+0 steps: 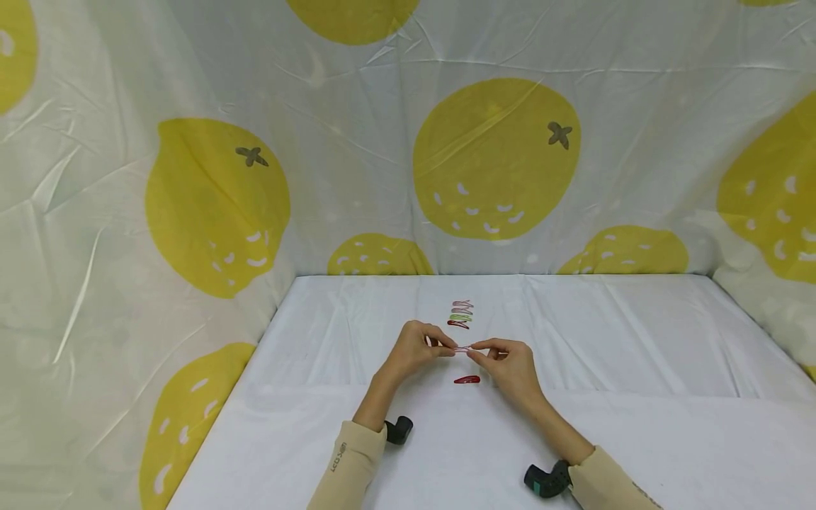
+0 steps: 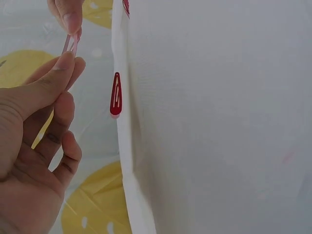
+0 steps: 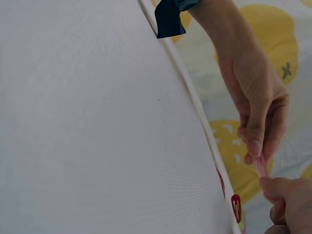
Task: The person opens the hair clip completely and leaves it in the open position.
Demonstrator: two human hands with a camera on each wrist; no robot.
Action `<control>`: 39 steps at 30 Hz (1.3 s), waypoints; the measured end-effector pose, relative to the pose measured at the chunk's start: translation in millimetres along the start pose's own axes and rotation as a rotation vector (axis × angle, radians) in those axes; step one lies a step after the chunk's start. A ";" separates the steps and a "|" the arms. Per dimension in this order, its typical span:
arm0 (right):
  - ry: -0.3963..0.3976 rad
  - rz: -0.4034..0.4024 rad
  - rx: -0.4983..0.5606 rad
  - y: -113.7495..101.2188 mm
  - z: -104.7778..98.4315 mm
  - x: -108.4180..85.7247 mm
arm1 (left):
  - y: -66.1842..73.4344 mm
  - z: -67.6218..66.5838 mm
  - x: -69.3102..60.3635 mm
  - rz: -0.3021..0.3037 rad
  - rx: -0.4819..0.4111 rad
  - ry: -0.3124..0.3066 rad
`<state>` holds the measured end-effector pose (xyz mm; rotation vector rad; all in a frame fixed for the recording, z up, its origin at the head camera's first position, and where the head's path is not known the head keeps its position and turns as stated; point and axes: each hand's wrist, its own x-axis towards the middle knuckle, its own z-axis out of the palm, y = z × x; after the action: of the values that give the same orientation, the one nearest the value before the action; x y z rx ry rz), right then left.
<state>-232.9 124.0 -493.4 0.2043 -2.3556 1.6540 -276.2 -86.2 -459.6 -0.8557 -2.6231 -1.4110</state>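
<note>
A pale pink snap hair clip (image 1: 462, 349) is held between the two hands, just above the white table. My left hand (image 1: 414, 348) pinches its left end with thumb and index finger. At the other end, my right hand (image 1: 513, 365) pinches it with thumb and fingertips. The fingertips cover both ends of the clip. In the left wrist view, the pink clip (image 2: 69, 45) shows between the fingertips, its strips apart. Closer to the body lies a red snap hair clip (image 1: 467, 380), below the hands and touched by neither.
Beyond the hands, several hair clips lie in a column: pinkish ones (image 1: 462, 303) at the far end, then a green one (image 1: 460, 318) and a red one (image 1: 457, 324). White cloth covers the table (image 1: 637, 340). Behind it hangs a lemon-print curtain (image 1: 357, 142).
</note>
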 end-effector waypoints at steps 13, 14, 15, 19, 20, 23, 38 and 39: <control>0.000 0.028 -0.004 2.2 0.6 0.6 | 1.1 -1.7 -1.0 -0.036 0.003 -0.014; -0.003 0.031 0.001 2.1 0.8 0.7 | 0.9 -2.1 -1.1 -0.045 0.003 -0.015; -0.008 0.037 0.005 2.3 1.1 0.7 | 0.6 -2.4 -1.2 -0.055 0.005 -0.014; -0.044 0.060 0.001 4.4 1.8 1.3 | -0.8 -3.7 -1.9 -0.096 0.021 -0.012; -0.054 0.067 -0.002 4.9 1.9 1.3 | -1.3 -3.9 -2.1 -0.107 0.025 -0.013; -0.074 0.077 -0.001 5.9 2.0 1.2 | -1.2 -4.4 -2.6 -0.126 0.023 -0.019; -0.083 0.092 -0.055 7.0 2.9 9.0 | -5.6 -2.1 5.0 -0.151 0.062 -0.027; -0.077 0.093 -0.064 7.9 3.2 11.4 | -5.8 -1.5 6.6 -0.153 0.071 -0.022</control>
<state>-246.2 124.1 -498.2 0.1513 -2.5066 1.6363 -285.0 -86.9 -461.2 -0.6810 -2.7898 -1.3376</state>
